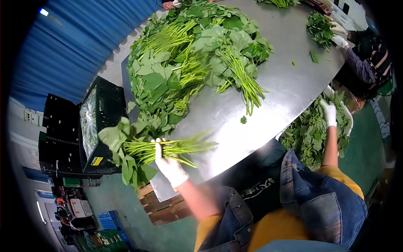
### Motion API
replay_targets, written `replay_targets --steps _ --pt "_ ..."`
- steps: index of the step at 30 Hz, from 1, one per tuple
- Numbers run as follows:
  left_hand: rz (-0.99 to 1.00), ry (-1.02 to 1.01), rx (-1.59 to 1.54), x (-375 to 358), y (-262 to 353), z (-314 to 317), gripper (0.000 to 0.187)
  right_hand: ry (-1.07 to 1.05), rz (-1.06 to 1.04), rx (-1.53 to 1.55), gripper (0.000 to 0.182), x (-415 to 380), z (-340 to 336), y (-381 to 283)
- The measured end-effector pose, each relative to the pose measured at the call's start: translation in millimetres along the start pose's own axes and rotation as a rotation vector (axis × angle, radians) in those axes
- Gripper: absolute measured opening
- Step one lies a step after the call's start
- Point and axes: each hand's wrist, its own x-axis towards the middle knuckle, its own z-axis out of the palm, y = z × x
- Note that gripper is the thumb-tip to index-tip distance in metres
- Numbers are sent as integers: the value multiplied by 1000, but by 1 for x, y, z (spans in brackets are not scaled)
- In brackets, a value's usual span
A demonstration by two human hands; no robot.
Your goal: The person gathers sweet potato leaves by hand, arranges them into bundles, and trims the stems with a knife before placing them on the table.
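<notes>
Saw black crates [63,122] stacked far left, below a blue curtain [79,46]. Beside them, found a dark crate [111,105] with clear plastic [89,126] in it. Had left hand [170,168], in a white glove, closed around the stems of a leafy bunch [138,151], leaves to the left, blurred stem ends over the left end of the metal table [294,88]. Just beyond, saw a big heap of greens [163,80], leaves and stems mixed, on the table's far left part. Noted a looser bunch [241,63] at the heap's right side, stems fanned out onto bare metal, plus a leaf scrap [243,120] near the stem ends. Had right hand [330,113], also white-gloved, touching the greens in a white-rimmed tub [349,117] by the table's right edge; couldn't tell fingers open or closed. At upper right, saw a co-worker's gloved hands [339,35] at another leafy clump [320,30] over the table.
</notes>
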Motion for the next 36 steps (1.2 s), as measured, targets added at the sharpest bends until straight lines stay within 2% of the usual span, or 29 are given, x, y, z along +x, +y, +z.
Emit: replay_targets --steps 1,3,4,5,7,9,11,12,13,15,17,19,21,22,25,27,29,30,33,36 --pt "2 -1 -2 -2 -5 0 19 62 -169 -431 47 -18 12 -3" --pt "-101 -121 -19 2 -14 -8 16 56 -395 -261 31 -89 40 -73" --pt "-154 -177 -48 13 -24 -19 15 -115 -402 -424 23 -92 67 -80" --pt "-197 -179 -62 -1 -28 -3 14 -189 -577 -131 19 -110 90 -87" --pt "-137 -188 123 -10 -42 5 17 -193 -972 38 19 -148 119 -141" --pt "-90 -146 152 -21 -48 17 18 -243 -992 33 23 -147 157 -161" --pt "56 -143 353 -39 -39 35 22 -293 -932 -387 28 -129 201 -159" --pt "113 -191 376 -37 -37 29 33 -318 -901 -491 28 -130 207 -170" --pt "120 -192 375 -36 -34 24 33 -317 -906 -485 28 -130 206 -174" --pt "115 -262 333 -32 -26 18 43 -285 -907 -249 26 -128 200 -182" --pt "111 -319 317 -22 -21 8 48 -287 -873 205 18 -130 190 -186" --pt "-96 -348 219 -20 -21 5 44 -503 -717 483 14 -143 167 -201" --pt "-106 -285 302 -23 -34 7 37 -700 -531 546 12 -167 142 -216" --pt "-158 -255 319 -31 -38 16 36 -762 -402 637 10 -172 150 -211" --pt "-255 -253 282 -40 -55 29 35 -742 -731 542 9 -191 146 -208" --pt "-264 -286 286 -43 -61 36 37 -716 -781 559 11 -198 156 -199" --pt "-274 -310 296 -39 -60 38 36 -444 -1054 372 10 -210 150 -203" --pt "-295 -351 304 -38 -60 39 36 -377 -1146 309 8 -216 144 -208" --pt "-329 -381 268 -38 -60 47 36 -398 -1256 147 4 -226 141 -209" --pt "-332 -414 239 -28 -72 55 33 -316 -1407 88 4 -233 152 -202"
